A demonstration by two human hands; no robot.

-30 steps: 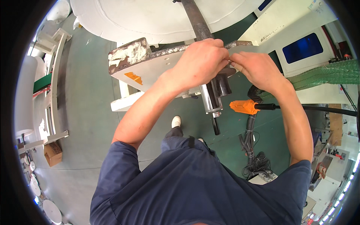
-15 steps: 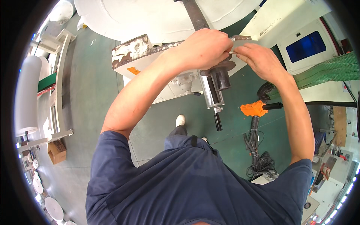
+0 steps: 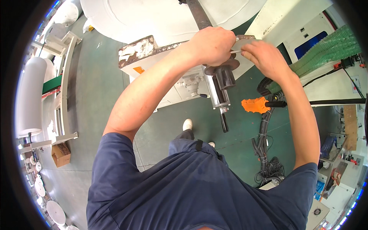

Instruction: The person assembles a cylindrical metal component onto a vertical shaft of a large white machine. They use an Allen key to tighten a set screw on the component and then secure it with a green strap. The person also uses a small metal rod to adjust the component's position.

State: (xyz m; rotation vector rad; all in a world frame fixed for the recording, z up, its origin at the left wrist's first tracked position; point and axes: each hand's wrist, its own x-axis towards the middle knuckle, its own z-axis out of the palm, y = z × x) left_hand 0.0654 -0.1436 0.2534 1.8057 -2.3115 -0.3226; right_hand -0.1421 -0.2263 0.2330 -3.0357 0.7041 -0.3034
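Note:
My left hand (image 3: 214, 46) is closed over the dark metal shaft (image 3: 199, 15), just above a round brown flange (image 3: 231, 66) with a short dark cylinder (image 3: 225, 78) below it. A thin, pale, stick-like piece (image 3: 236, 51) spans the small gap between my hands. My right hand (image 3: 265, 57), slightly blurred, has its fingertips pinched at the far end of that piece. What lies inside my left fist is hidden. Under the flange hangs a shiny chrome cylinder (image 3: 219, 94) with a black handle (image 3: 224, 122).
A big white roll (image 3: 153, 17) and a chipped machine frame (image 3: 140, 51) stand in front. An orange hand control (image 3: 255, 105) hangs on a black cable by my right forearm. Green sleeving (image 3: 327, 53) runs at the right, with cable bundles (image 3: 264, 134) on the floor. A rack (image 3: 63, 84) stands left.
My right hand has drawn slightly away from my left, so more of the thin pale piece shows between them. My left hand stays over the shaft. The view has shifted slightly.

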